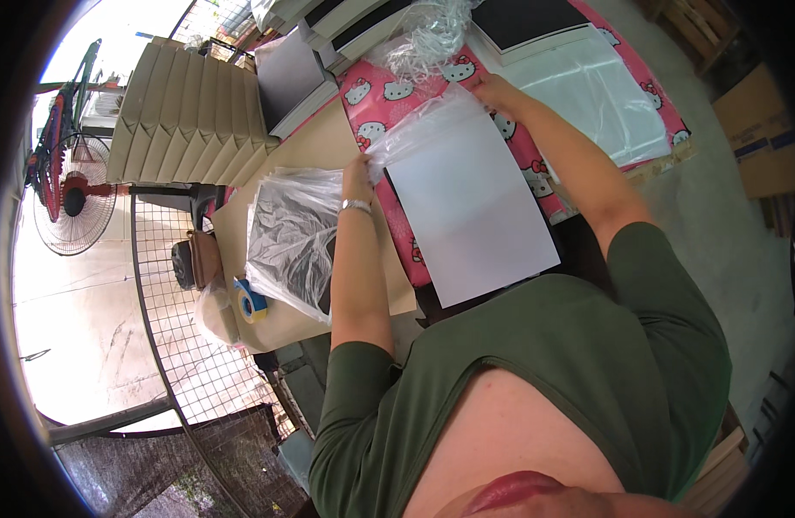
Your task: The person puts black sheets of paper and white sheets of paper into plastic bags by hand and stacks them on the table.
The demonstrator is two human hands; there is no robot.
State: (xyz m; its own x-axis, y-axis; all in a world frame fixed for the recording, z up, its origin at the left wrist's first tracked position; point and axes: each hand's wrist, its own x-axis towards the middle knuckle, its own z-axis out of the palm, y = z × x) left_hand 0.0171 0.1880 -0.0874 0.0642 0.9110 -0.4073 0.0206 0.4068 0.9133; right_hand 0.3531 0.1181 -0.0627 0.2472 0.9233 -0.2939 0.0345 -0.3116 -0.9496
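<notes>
A white sheet-topped stack (475,203) lies in front of me, its near edge close to my body. A clear plastic bag (436,125) is bunched over its far end. My left hand (358,180), with a bracelet at the wrist, closes on the bag's left side. At the bag's far right corner, my right hand (496,95) has its fingers closed on the plastic. Left of my left forearm lies a pile of clear plastic bags (294,233) with something dark beneath.
A pink patterned cloth (397,90) covers the table. Brown paper-wrapped bundles (190,112) stand at the far left beside stacked books (296,82). Blue tape (250,300) sits at the left edge. A black-covered book (527,30) and flat plastic (596,104) lie at right.
</notes>
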